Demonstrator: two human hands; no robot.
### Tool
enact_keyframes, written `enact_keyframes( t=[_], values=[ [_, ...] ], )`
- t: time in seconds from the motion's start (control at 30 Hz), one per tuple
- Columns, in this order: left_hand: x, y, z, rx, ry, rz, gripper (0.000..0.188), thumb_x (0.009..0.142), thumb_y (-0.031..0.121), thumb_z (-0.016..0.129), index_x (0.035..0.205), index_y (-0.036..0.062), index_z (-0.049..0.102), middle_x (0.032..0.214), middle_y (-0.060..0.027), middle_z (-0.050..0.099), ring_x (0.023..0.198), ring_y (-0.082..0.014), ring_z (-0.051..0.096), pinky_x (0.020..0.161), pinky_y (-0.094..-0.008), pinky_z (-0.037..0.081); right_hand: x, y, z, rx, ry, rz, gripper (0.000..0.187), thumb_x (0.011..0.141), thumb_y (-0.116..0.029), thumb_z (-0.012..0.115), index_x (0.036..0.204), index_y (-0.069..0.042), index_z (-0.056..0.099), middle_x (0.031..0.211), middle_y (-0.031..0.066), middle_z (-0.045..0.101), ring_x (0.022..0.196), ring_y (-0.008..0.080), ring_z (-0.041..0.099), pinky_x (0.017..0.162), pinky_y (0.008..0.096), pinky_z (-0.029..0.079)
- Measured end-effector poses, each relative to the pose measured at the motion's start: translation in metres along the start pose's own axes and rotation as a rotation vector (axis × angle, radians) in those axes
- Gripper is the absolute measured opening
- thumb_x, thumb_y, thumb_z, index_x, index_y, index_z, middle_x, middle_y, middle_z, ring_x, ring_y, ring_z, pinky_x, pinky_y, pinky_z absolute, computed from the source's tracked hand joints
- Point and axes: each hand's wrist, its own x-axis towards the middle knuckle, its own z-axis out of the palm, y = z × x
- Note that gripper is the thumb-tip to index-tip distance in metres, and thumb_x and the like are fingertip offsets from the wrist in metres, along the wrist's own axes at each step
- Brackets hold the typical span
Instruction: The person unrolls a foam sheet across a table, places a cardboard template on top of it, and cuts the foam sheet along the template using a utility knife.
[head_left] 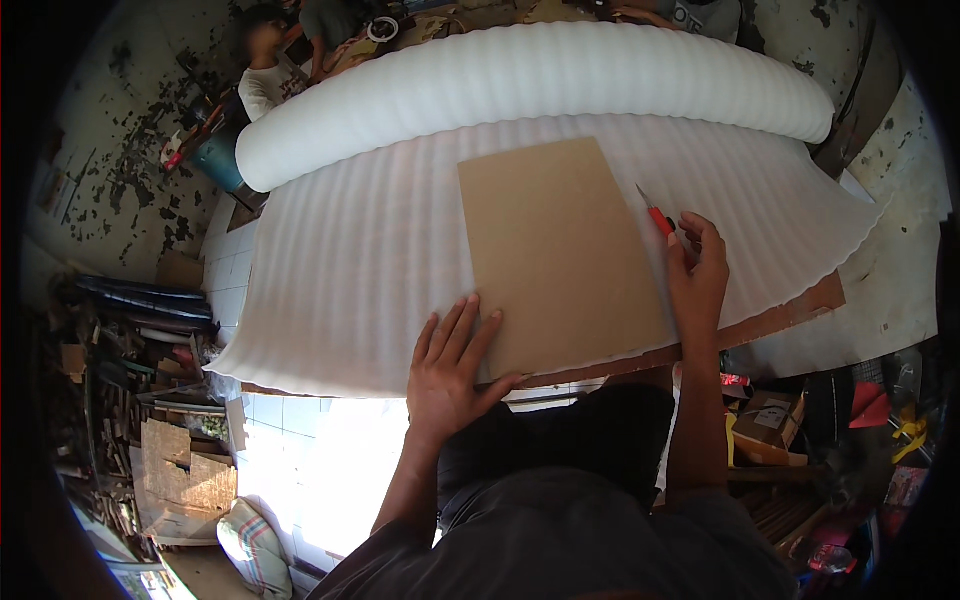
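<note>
A brown rectangular cardboard sheet (560, 250) lies flat on white foam sheeting (360, 260), its near edge close to the foam's front edge. My left hand (455, 365) has its fingers spread at the cardboard's lower left corner, some on the foam and some touching the board. In my right hand (700, 275) is a red utility knife (660, 221), held just right of the cardboard. Its thin blade points away from me, toward the upper left. The knife's rear end is hidden by my fingers.
A thick white foam roll (540, 80) stretches across the far side of the table, whose brown edge (790, 310) shows at the right. Behind the roll, a person (268, 75) is at the far left. Boxes (768, 418) and scrap cardboard (185, 470) crowd the floor.
</note>
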Motion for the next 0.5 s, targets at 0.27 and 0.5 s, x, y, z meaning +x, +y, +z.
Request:
enact_keyframes(
  t=[0.27, 0.5],
  values=[
    [-0.0043, -0.0008, -0.0018, 0.040, -0.020, -0.020, 0.077, 0.083, 0.059, 0.080, 0.146, 0.0177, 0.062, 0.158, -0.0147, 0.051, 0.145, -0.0296, 0.050, 0.120, -0.0531, 0.038, -0.0051, -0.0098, 0.0001, -0.217, 0.033, -0.084, 0.042, 0.097, -0.012, 0.070, 0.136, -0.001, 0.058, 0.115, 0.0152, 0.064, 0.106, 0.0310, 0.060, 0.089, 0.0440, 0.051],
    [-0.0049, -0.0037, 0.0017, 0.012, -0.003, -0.019, 0.079, 0.079, 0.057, 0.083, 0.144, 0.0170, 0.063, 0.157, -0.0152, 0.052, 0.143, -0.0321, 0.053, 0.119, -0.0551, 0.040, -0.0044, -0.0051, 0.0042, -0.237, -0.164, -0.040, 0.047, 0.096, -0.012, 0.071, 0.139, -0.002, 0.055, 0.115, 0.0160, 0.061, 0.106, 0.0319, 0.057, 0.092, 0.0451, 0.050]
  ],
)
